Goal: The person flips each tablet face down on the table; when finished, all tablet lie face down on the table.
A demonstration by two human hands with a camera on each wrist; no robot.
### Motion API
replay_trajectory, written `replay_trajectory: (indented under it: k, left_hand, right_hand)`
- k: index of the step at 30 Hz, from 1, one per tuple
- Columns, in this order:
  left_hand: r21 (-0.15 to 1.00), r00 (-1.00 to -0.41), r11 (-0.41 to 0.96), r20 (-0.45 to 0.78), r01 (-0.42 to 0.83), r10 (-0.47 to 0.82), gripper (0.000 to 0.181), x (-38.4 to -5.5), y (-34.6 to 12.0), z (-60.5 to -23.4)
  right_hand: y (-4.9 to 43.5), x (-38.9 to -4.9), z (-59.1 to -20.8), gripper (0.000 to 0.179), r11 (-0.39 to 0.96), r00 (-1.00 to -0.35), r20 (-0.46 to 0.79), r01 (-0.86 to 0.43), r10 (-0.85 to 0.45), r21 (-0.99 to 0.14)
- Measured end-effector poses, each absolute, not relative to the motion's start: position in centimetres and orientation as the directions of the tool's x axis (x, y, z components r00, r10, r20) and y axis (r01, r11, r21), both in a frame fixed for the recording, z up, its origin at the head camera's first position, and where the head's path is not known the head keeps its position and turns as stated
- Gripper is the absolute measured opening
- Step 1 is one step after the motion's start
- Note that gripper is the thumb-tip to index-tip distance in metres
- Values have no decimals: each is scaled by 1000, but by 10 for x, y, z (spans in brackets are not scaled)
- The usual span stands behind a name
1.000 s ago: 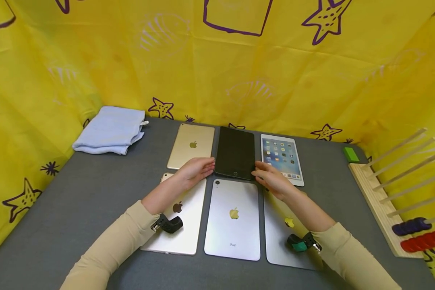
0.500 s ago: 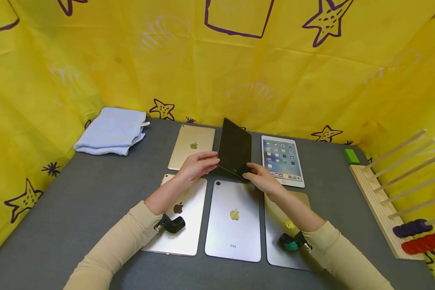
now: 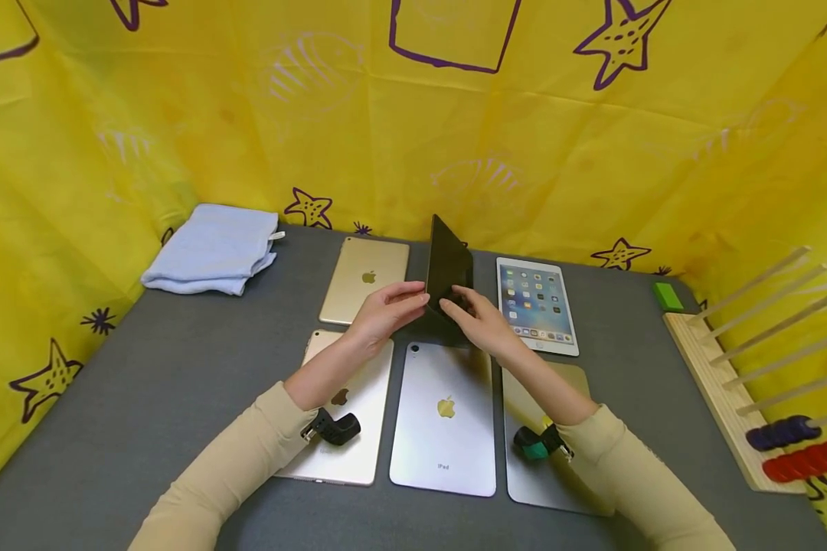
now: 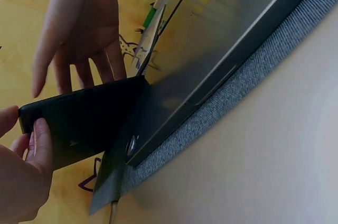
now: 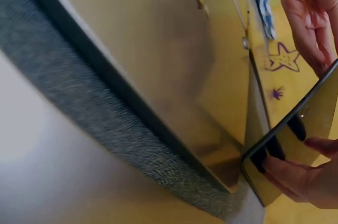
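Note:
A black tablet stands steeply tilted in the back row, its left side raised off the table. My left hand pinches that raised edge between thumb and fingers. In the left wrist view its thumb lies on the tablet's dark back, near the corner. My right hand touches the glossy screen side with its fingertips, which mirror in the glass in the right wrist view. A silver tablet lies face down just in front of both hands.
A gold tablet and a white one with lit icons flank the spot. Under the forearms lie a pale gold tablet and a grey one. A blue towel, green block and pegged wooden rack stand around.
The black tablet, flat a second ago, has been tipped up by its left side, now nearly on edge. Both hands have come closer together, the right moving left onto its screen.

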State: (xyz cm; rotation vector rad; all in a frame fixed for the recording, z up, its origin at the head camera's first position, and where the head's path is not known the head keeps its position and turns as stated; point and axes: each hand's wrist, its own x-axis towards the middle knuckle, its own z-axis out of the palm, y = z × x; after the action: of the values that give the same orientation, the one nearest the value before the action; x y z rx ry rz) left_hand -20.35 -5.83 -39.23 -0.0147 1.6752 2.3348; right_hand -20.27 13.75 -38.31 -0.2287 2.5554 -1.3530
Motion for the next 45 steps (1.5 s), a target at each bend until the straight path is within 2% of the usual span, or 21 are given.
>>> replay_trajectory:
  k: [8, 17, 29, 45]
  left_hand:
    - [932, -972, -317, -115, -177, 203, 37, -201, -49, -385]
    - [972, -984, -229, -7, -48, 176, 37, -196, -41, -377]
    - [972, -982, -234, 8, -37, 189, 35, -195, -33, -383]
    - [983, -969, -175, -14, -58, 246, 37, -193, -29, -383]
  right_hand:
    - [133, -208, -372, 63, 374, -951, -198, 98, -238, -922]
    - [128, -212, -366, 61, 208, -945, -273, 234, -182, -950]
    - [129, -218, -362, 76, 165, -932, -332, 308, -143, -937]
    - [138, -218, -365, 68, 74, -936, -316, 308, -157, -949]
